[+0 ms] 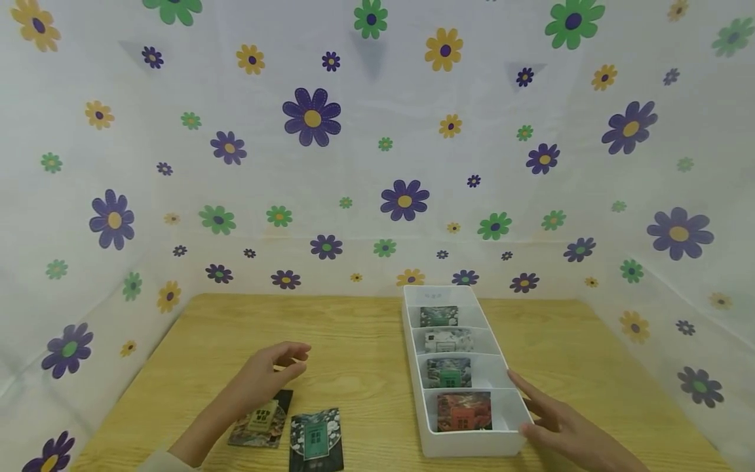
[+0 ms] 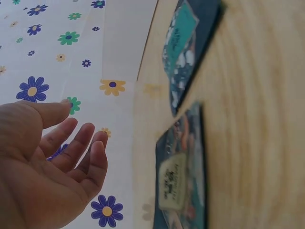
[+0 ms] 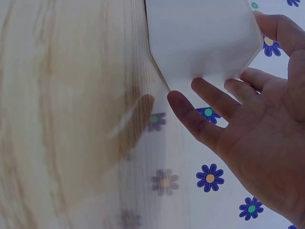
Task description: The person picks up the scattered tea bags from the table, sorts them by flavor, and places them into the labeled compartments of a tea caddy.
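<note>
My left hand (image 1: 265, 377) hovers over the left part of the table, fingers loosely bent, holding nothing. Just below it lies a flat sachet with a yellow label (image 1: 259, 419). Beside that one, a dark sachet with a green label (image 1: 316, 440) lies nearer the front edge. On the right, my right hand (image 1: 560, 426) touches the side of a white divided box (image 1: 472, 446), fingers mostly straight along its outer wall and thumb at the front corner. Inside, from front to back, stand a red sachet (image 1: 464, 412), a green-labelled sachet (image 1: 450, 373), a whitish sachet (image 1: 449, 341) and another green-labelled sachet (image 1: 439, 316).
The wood-grain table (image 1: 354, 328) is enclosed at the back and both sides by a white flower-printed sheet (image 1: 366, 157). The box stands lengthwise, its far end close to the back sheet. Bare wood shows between the loose sachets and the box.
</note>
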`<action>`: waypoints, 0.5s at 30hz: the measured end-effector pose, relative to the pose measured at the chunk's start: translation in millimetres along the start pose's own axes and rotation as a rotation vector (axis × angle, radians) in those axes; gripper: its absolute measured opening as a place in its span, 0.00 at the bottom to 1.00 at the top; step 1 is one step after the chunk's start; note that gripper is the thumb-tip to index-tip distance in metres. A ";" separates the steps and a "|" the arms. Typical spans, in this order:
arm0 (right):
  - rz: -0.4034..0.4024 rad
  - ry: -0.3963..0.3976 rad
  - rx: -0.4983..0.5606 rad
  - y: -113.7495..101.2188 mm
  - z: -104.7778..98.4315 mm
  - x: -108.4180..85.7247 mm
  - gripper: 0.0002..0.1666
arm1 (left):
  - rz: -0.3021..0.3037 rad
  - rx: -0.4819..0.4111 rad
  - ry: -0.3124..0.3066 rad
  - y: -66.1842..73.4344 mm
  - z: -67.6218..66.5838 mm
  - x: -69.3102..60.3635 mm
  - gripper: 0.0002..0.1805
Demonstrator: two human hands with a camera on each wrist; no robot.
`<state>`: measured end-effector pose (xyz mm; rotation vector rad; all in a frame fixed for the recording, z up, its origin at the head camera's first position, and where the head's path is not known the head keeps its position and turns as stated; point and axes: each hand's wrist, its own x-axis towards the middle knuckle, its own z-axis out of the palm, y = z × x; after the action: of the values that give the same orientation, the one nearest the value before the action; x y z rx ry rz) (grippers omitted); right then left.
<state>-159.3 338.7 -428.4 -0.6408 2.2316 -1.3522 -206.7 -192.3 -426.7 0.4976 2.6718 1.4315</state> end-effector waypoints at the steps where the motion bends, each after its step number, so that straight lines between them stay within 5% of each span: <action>1: -0.004 -0.002 0.003 0.1 -0.1 0.1 0.42 | -0.010 -0.007 -0.005 -1.8 -0.7 -4.0 0.22; 8: 0.006 0.012 -0.011 -0.6 -0.4 -0.5 0.42 | -0.122 -0.014 0.032 -12.2 -11.4 -32.4 0.23; 12: 0.023 0.015 -0.008 -1.6 0.3 0.0 0.42 | -0.136 -0.019 0.011 -26.1 -21.3 -46.5 0.25; 15: 0.048 0.022 -0.030 -3.7 1.1 0.6 0.43 | -0.207 0.014 0.006 -35.2 -25.1 -53.9 0.30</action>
<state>-158.5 336.1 -425.7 -0.5816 2.2739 -1.3107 -169.8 -247.3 -446.3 0.2102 2.6477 1.3585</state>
